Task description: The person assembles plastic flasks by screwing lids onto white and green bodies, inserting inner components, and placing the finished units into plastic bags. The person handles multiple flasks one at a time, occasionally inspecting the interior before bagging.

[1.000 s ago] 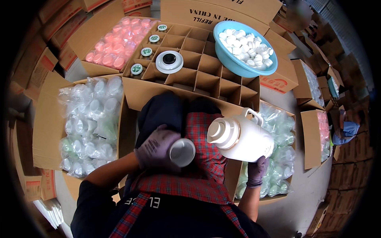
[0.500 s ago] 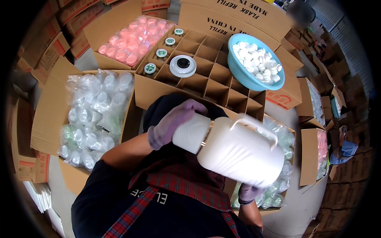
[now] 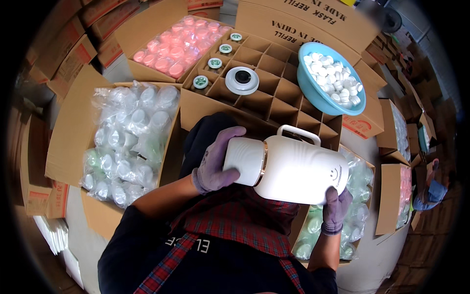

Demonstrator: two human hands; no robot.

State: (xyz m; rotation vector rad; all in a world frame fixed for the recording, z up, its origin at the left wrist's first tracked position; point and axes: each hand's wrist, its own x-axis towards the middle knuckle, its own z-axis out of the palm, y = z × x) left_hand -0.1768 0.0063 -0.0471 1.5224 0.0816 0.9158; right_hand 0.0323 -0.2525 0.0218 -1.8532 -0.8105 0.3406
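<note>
A white vacuum flask (image 3: 298, 169) with a loop handle (image 3: 299, 133) lies sideways before my body. Its paler cup lid (image 3: 246, 160) points left, and a gold-coloured ring runs round the joint. My left hand (image 3: 217, 161), in a thin purple glove, grips the cup lid, with the thumb at its lower side. At the other end, my gloved right hand (image 3: 336, 208) holds the base from below. Beyond the flask stands a divided carton (image 3: 274, 78); a round white part with a black centre (image 3: 242, 80) rests on its cells. Several green-topped pieces (image 3: 200, 82) sit in its left row.
A blue basin (image 3: 305, 83) of white caps stands at the carton's right. Bagged pink cups (image 3: 176, 46) fill a box at the back left. Clear-bagged cups (image 3: 132, 137) fill another at left; more bagged pieces (image 3: 313, 228) lie at right. Stacked cartons and another person (image 3: 433, 191) appear farther off.
The flask has turned closer to level, its base swinging up and the handle now facing away. My right hand has risen with the base. The surroundings have shifted slightly right in view.
</note>
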